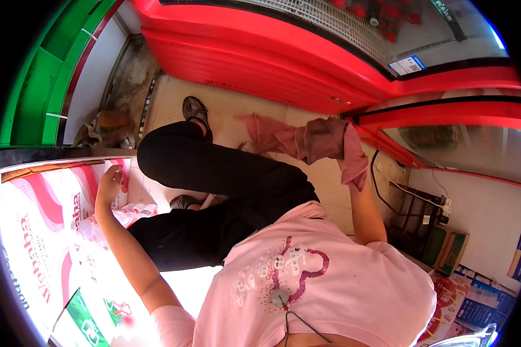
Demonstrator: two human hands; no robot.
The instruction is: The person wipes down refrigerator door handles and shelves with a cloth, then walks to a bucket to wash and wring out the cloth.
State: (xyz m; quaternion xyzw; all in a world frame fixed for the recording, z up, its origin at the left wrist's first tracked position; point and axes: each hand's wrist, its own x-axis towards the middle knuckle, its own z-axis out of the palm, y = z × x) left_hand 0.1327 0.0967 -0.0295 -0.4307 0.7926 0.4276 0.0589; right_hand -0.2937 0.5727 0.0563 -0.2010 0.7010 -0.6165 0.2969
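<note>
A crumpled pink cloth (325,139) with damp-looking dark patches is in my right hand (342,166), which it mostly covers. One end of the cloth drapes over the wrist, while the other stretches left above the tiled floor, slightly blurred. My left hand (109,184) is raised at the left, beside white-and-red printed cartons (47,221). Its fingers are partly bent, and I see nothing in them; whether it touches a carton is unclear. Below that hand lies a pink-and-white plastic wrapping (134,212). My bent legs in black trousers (217,169) span the middle.
A red glass-doored display cooler (260,65) stands ahead, with bottles inside. Another red-framed glass cabinet (460,134) is at right. Black cables (375,186) run to a power strip (446,208) above a cardboard box (446,249). Green shelving (34,95) rises at far left.
</note>
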